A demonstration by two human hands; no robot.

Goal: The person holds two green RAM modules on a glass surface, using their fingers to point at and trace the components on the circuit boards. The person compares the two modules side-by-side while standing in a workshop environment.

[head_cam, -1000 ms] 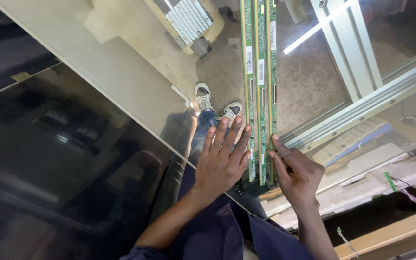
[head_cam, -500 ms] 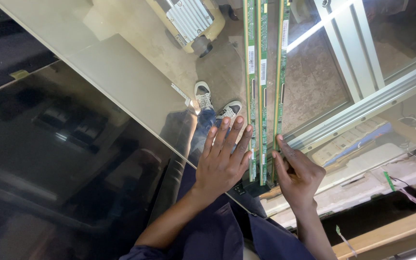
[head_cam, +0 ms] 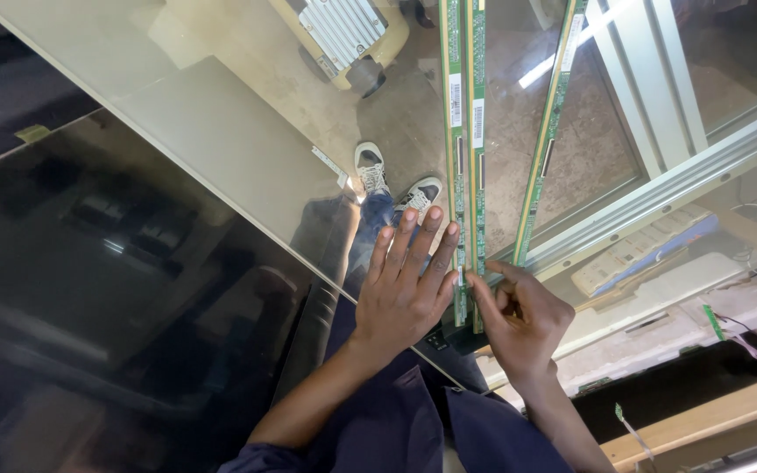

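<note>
Green circuit strips [head_cam: 464, 158] — left hand [head_cam: 405, 293] flat, right hand [head_cam: 523, 320] pinching.

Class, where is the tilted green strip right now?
In the head view, the tilted green strip leans right of the two upright strips, its lower end just above the right hand.

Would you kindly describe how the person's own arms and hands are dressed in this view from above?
Both hands are bare: the left hand and the right hand wear no gloves, and no rings or watch can be seen. The forearms are uncovered too. Dark navy fabric of a work garment shows lower down near the elbows; whether its sleeves are short or rolled up cannot be told.
</note>
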